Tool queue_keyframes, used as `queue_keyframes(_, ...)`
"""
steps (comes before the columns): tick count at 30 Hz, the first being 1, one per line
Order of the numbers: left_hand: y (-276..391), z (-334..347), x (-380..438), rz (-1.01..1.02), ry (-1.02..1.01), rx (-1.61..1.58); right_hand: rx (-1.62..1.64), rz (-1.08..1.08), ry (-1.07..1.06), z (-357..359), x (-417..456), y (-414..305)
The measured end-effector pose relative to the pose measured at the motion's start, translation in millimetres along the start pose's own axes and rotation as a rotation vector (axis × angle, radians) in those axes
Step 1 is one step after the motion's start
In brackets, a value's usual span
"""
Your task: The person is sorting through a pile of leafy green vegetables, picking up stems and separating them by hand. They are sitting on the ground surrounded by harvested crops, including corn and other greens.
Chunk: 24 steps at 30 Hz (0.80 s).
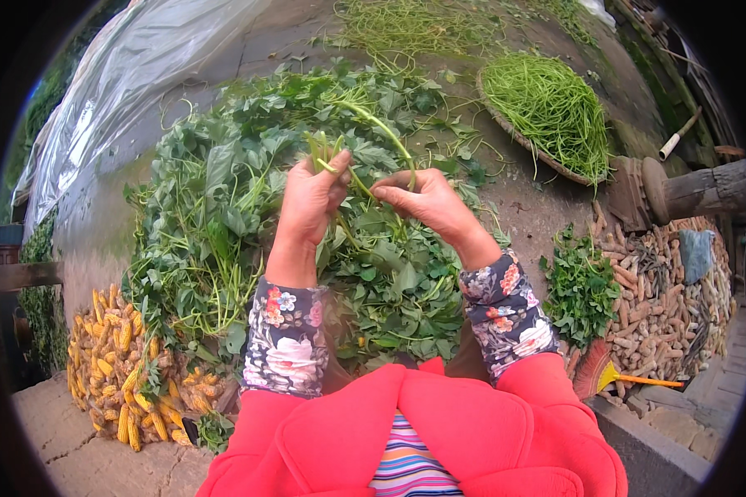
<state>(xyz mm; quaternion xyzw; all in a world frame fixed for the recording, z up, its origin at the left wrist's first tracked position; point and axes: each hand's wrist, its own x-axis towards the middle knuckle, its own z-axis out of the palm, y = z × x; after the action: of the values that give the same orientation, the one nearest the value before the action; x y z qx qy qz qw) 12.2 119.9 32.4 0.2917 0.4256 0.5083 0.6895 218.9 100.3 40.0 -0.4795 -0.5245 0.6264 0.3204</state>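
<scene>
My left hand [316,196] is closed around a small bunch of green leaf stalks [318,149], whose cut or broken ends stick up past the thumb. Between the thumb and fingers of my right hand [426,197] is a long pale green stem [385,127]. That stem arches up and away to the left over the leaves. A thinner stalk runs between the two hands. Both hands are above a large heap of leafy green vines [224,186], which spreads in front of me and down between my knees.
A shallow woven basket [522,140] heaped with thin green stalks [547,105] stands at the upper right. Corn cobs [118,366] lie at lower left, bare cobs [646,304] at right beside a broom [597,369]. A wooden post [709,188] juts in. Plastic sheeting [130,74] covers the upper left.
</scene>
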Motion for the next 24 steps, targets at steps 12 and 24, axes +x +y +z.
queue_keyframes(12,13.1,-25.5,1.8,0.153,0.129,-0.027,-0.016,0.085,-0.227,-0.8,1.5,1.5)
queue_keyframes(24,23.4,-43.9,6.2,0.358,0.282,-0.135,-0.125,0.031,-0.124,-9.5,0.3,3.4)
